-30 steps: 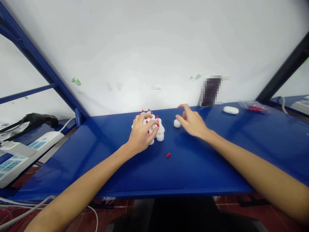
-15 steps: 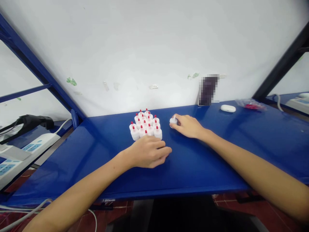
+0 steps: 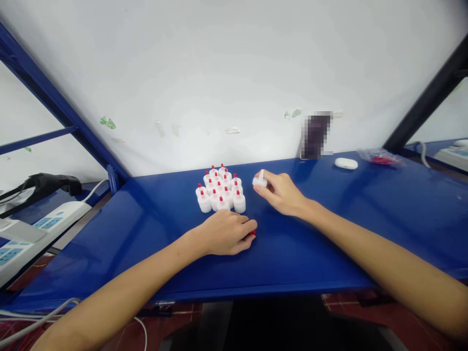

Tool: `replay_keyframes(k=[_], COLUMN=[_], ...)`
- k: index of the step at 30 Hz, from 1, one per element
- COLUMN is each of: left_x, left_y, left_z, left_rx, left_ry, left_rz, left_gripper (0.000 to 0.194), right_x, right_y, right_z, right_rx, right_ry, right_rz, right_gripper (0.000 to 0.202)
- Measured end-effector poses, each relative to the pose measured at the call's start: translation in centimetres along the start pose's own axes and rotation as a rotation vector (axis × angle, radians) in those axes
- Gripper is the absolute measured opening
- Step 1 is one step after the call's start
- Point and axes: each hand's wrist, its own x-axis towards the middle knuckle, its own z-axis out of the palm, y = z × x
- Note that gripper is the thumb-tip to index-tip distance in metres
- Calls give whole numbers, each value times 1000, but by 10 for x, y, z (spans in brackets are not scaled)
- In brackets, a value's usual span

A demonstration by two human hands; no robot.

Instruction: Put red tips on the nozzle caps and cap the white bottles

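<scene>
My right hand [image 3: 280, 191] is closed around a small white dropper bottle [image 3: 260, 181] whose pointed nozzle has no cap on it. To its left and nearer the table's front, my left hand [image 3: 230, 231] pinches a small red cap [image 3: 252, 233] between thumb and fingers; only a bit of the cap shows. Behind the left hand stands a tight group of white dropper bottles [image 3: 219, 190], several of them, upright with red caps on their tips. The left hand partly covers the nearest bottle.
The blue table [image 3: 300, 263] backs onto a white wall. A phone [image 3: 315, 136] leans there, blurred, near a white earbuds case [image 3: 345, 164] and a clear plastic bag [image 3: 382, 158] with red contents. White power strips [image 3: 47, 224] lie at the left beside the blue frame [image 3: 73, 112].
My right hand has lifted the uncapped bottle slightly and moved it left. My left hand has shifted a little down, and the red cap in its fingers has come into view.
</scene>
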Motion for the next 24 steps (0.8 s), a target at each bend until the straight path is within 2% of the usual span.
replay_keyframes(k=[4,7,10,13,16,18,24], left_x=[-1,-3,-3,-2,-1,-1,-2], left_y=[0,-1,-4,-9,-15,-18,-18], left_z=[1,1,-1,-3,-2,0,3], left_rx=[-16,-18,-7,-38,-104,-119,-102], left_ry=[-12,94,359,677,863,889,820], left_rz=[20,66,68,-20,-108,-120,-103], left_gripper=[17,16,14,5,8,11,8], right_x=[-1,-1,-1,-3,-7,-8,-8], right_y=[-3,-4,-6,-12,-20,-23,-26], right_z=[2,2,0,-1,1,3,5], right_rx=[-60,-120,-98,-83,-127,-161,-228], right_ry=[-80,-63,-51,-121,-172,-173,-187], right_rz=[-123,-191,-244,-281,-313,-326,-348], right_gripper=[26,25,24,20,17,17,13])
